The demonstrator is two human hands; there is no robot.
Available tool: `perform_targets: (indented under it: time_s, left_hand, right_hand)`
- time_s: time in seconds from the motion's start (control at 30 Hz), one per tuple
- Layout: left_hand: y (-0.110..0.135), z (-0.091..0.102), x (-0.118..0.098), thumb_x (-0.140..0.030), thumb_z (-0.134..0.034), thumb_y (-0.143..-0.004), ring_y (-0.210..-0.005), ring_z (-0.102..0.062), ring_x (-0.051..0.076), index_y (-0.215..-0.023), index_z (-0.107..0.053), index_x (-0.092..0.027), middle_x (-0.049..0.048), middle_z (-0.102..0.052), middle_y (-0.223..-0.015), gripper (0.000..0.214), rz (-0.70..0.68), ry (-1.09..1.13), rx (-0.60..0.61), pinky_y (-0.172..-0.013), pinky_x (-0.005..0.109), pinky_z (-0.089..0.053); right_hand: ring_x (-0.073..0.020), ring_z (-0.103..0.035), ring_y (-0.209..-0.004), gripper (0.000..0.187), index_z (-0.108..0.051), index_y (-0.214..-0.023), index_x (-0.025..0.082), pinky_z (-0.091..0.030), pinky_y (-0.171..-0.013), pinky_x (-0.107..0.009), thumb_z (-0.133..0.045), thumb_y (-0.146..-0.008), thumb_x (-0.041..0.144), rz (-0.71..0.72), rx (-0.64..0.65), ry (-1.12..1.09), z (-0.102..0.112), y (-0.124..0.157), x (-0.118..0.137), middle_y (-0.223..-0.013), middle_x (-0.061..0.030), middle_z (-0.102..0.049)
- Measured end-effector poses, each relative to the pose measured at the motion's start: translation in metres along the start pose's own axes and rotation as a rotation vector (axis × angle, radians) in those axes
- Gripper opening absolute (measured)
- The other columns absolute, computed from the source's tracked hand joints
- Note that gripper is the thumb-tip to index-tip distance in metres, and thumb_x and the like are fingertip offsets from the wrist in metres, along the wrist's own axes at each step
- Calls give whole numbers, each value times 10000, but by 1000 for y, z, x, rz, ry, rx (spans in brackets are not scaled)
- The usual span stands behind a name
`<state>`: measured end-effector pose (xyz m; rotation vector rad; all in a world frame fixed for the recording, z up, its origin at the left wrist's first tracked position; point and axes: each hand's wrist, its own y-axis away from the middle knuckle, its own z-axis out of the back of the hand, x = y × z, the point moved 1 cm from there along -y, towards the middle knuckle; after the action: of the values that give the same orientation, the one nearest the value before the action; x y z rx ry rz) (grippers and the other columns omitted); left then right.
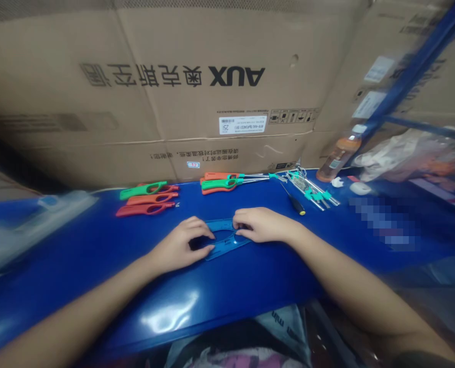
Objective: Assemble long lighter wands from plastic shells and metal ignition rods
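Two blue plastic pieces, which look like lighter shell halves (223, 248), lie side by side on the blue tabletop (227, 291), joined or touching towards the right. My left hand (181, 244) curls round their left ends, its thumb on the nearer piece and its fingers at the farther one. At the right end, my right hand (263, 225) has its fingers bent together in a pinch on the blue shell. Its fingertips partly cover that end. Behind my hands lie green and orange lighters (221, 183) with metal tubes.
More red and green lighter bodies (146, 199) sit back left. A black-and-yellow screwdriver (296, 202) lies near several metal tubes with teal ends (313, 191). A drink bottle (340, 153) leans farther right. Cardboard (173, 112) walls the back; clear plastic (31, 230) lies left.
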<state>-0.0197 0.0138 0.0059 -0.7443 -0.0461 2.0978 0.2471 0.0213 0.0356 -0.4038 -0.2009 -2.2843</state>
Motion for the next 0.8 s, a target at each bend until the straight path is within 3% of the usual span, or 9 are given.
perform_targets:
  time_s: [0.2, 0.37, 0.47, 0.53, 0.6, 0.7, 0.8]
  left_hand:
    - [-5, -7, 5, -263, -599, -959, -989, -672, 200, -1054, -726, -225, 55, -722, -1048, 164, 28, 14, -84, -909, 345, -545]
    - [-10, -4, -10, -230, -505, -990, -1002, -645, 242, -1103, -701, -196, 85, -706, -1055, 228, 13, -222, 20, -912, 402, -530]
    - [-10, 0, -23, -260, -501, -999, -1022, -631, 265, -1143, -690, -196, 100, -693, -1083, 246, 39, -324, 56, -923, 435, -521]
    - [-8, -1, -28, -309, -527, -998, -1082, -614, 279, -1191, -676, -213, 105, -673, -1159, 263, 63, -332, 56, -966, 458, -508]
    - [-5, -2, -29, -383, -549, -998, -1164, -590, 293, -1214, -668, -229, 108, -643, -1244, 291, 82, -309, 31, -1019, 483, -488]
    - [-1, -6, -24, -469, -574, -986, -1262, -558, 305, -1217, -669, -245, 107, -610, -1332, 335, 97, -242, -32, -1078, 505, -458]
    - [2, -9, -18, -480, -608, -968, -1293, -553, 308, -1234, -663, -258, 100, -608, -1369, 351, 86, -202, -11, -1099, 511, -443]
  right_hand:
    - [-164, -574, -833, 73, -648, -971, 182, -365, -676, -257, -651, -928, 241, -26, -38, -7, -2, -1, -8, -997, -48, -666]
    - [-146, -566, -791, 86, -660, -966, 164, -387, -663, -245, -672, -910, 229, -35, -46, -36, -2, -1, -8, -982, -51, -667]
    - [-146, -606, -796, 162, -687, -1028, 172, -431, -689, -245, -668, -923, 294, -58, -74, -76, 8, 2, -12, -990, -55, -694]
    - [-167, -651, -862, 231, -699, -1100, 213, -463, -746, -260, -621, -954, 374, -238, -160, -31, 23, 8, -22, -999, -49, -727]
    - [-193, -679, -985, 264, -703, -1153, 286, -485, -827, -281, -587, -961, 425, -679, -230, 126, 41, 18, -39, -1095, -40, -744]
    - [-330, -676, -1112, 266, -722, -1110, 151, -511, -856, -389, -586, -926, 287, -1027, -256, 228, 62, 37, -70, -1186, -210, -714]
    - [-390, -674, -1139, 287, -728, -1100, 109, -527, -864, -437, -650, -838, 196, -1223, -235, 232, 63, 52, -97, -1196, -262, -702]
